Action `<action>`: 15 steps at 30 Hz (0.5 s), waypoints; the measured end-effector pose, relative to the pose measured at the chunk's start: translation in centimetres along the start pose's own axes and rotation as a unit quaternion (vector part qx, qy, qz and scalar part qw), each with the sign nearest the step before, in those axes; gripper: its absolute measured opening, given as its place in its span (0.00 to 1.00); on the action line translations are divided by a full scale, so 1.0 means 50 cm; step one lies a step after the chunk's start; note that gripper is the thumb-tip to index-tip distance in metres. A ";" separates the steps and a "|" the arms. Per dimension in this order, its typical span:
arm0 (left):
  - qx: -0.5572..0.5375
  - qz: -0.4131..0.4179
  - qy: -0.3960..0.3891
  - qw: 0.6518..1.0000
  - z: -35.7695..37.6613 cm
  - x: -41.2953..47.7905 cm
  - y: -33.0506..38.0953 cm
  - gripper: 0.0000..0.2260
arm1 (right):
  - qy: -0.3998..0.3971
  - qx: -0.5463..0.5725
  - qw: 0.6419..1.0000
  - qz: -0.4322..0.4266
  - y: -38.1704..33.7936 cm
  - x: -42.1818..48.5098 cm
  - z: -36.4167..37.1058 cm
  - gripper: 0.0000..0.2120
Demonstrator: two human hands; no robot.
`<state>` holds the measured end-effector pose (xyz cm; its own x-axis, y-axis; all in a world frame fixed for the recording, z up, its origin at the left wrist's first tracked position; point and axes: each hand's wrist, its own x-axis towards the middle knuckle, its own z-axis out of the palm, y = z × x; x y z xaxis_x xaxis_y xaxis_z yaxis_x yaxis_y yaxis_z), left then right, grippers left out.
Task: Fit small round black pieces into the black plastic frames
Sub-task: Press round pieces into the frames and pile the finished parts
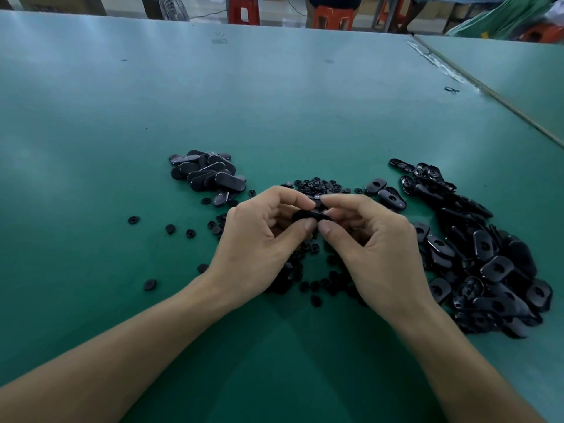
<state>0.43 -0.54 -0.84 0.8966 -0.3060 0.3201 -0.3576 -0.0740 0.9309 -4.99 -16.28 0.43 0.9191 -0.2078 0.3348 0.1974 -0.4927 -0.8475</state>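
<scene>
Mid-fit: left hand and right hand share one frame above worktop centre, fingers clamped on it, round piece apparently at its 12 o'clock edge. Next, I'd judge: press home, drop on finished pile at 10 o'clock, take from empty-frame heap at 3 o'clock

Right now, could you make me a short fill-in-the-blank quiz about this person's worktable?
The left hand and right hand pinch a black frame over a ____ table.
The larger frame pile lies on the person's ____ side.
Small round pieces lie scattered ____ it and the smaller frame pile.
Answers: green; right; between.
</scene>
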 end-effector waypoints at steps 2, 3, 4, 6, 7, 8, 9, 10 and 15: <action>-0.014 -0.007 -0.001 1.000 -0.001 -0.001 0.000 0.08 | -0.015 0.031 0.999 0.013 0.001 0.004 -0.003 0.12; -0.019 -0.010 -0.002 1.000 -0.001 -0.001 -0.001 0.08 | -0.019 0.037 0.999 0.016 0.002 0.005 -0.004 0.11; -0.023 -0.012 -0.003 1.000 -0.001 -0.002 -0.001 0.09 | -0.023 0.042 0.999 0.017 0.003 0.006 -0.005 0.11; -0.029 -0.015 -0.006 0.999 -0.001 -0.002 -0.002 0.09 | -0.026 0.046 0.998 0.021 0.006 0.007 -0.008 0.09; -0.031 -0.016 -0.007 0.999 0.000 -0.001 -0.002 0.09 | -0.027 0.043 0.998 0.022 0.007 0.007 -0.009 0.08; -0.035 -0.017 -0.009 0.999 -0.001 -0.001 -0.003 0.10 | -0.027 0.037 0.999 0.022 0.007 0.006 -0.010 0.07; -0.038 -0.018 -0.011 0.999 -0.001 -0.001 -0.004 0.10 | -0.028 0.030 0.999 0.021 0.007 0.005 -0.011 0.07; -0.039 -0.018 -0.013 0.999 -0.001 0.000 -0.004 0.11 | -0.030 0.024 0.999 0.023 0.006 0.004 -0.011 0.06; -0.040 -0.013 -0.013 0.999 -0.001 0.001 -0.004 0.13 | -0.051 0.016 0.998 0.039 0.003 0.008 -0.007 0.05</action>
<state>0.57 -0.50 -0.98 0.8980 -0.3293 0.2917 -0.3113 -0.0073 0.9503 -4.71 -16.76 0.58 0.9616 -0.1567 0.2254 0.1333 -0.4514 -0.8823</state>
